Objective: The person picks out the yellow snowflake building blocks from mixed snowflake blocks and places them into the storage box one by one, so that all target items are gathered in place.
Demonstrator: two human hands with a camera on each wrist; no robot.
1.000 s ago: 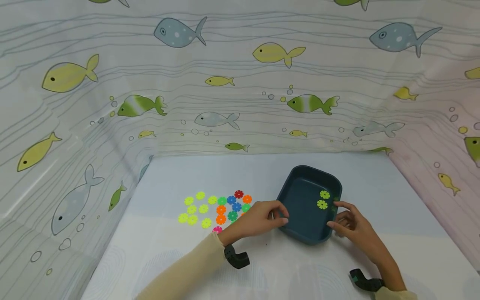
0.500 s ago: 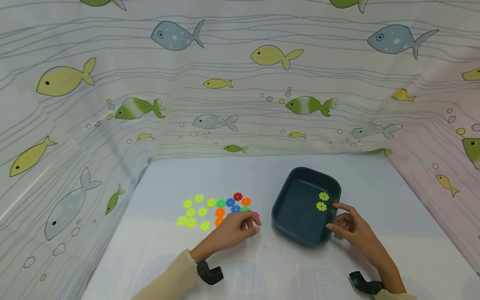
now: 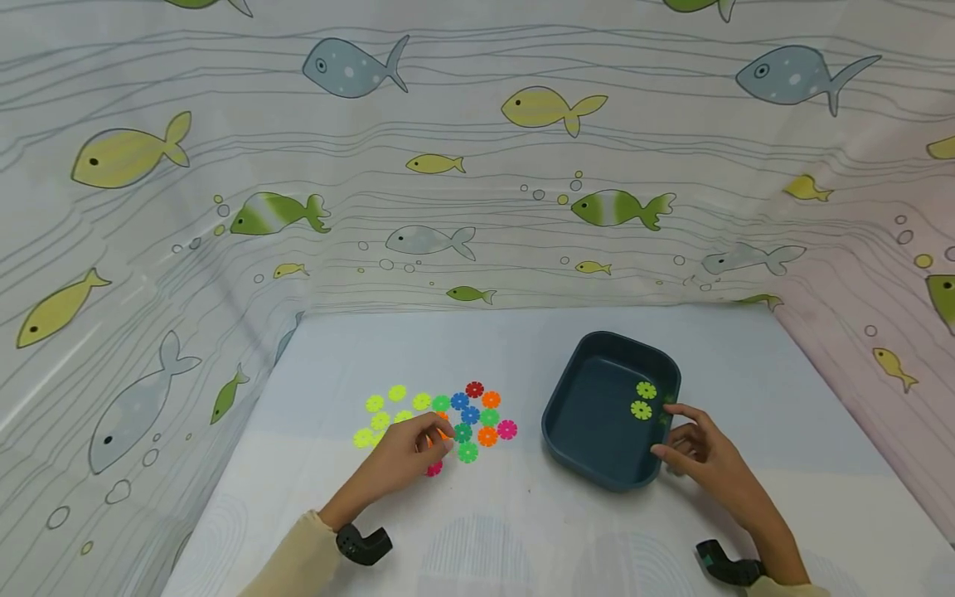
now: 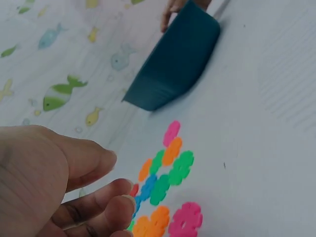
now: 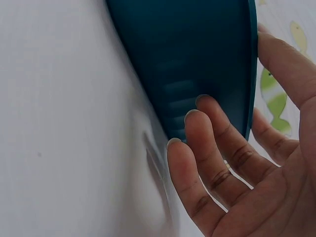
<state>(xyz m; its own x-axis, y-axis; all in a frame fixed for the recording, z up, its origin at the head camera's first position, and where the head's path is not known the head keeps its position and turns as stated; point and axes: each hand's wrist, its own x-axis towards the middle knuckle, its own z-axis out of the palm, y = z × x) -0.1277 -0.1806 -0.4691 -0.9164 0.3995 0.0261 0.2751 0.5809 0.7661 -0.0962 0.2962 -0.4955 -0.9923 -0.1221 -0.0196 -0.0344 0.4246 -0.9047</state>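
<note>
A dark blue rectangular tray (image 3: pixel 597 427) sits right of centre, with yellow-green notched plastic discs (image 3: pixel 641 410) lying in it near the right wall. My right hand (image 3: pixel 709 460) holds this wall, thumb and index finger at the rim, the other fingers along the outer side (image 5: pixel 205 133). To the left, my left hand (image 3: pixel 403 456) hovers over the loose discs, fingers bent and thumb apart (image 4: pixel 108 160), nothing between them. Under and around it lie yellow-green discs (image 3: pixel 398 393), green discs (image 3: pixel 467 452), orange, blue, pink and red ones. The hand hides some of them.
All this lies on a white table (image 3: pixel 522 539) with faint patterns. Behind and at both sides stand pale sheets (image 3: pixel 522 249) printed with fish. Each wrist carries a black camera mount (image 3: pixel 363 545).
From the tray's left rim, my left hand has moved left to the loose discs, uncovering pink, orange and green ones. My right hand and the tray have stayed in place.
</note>
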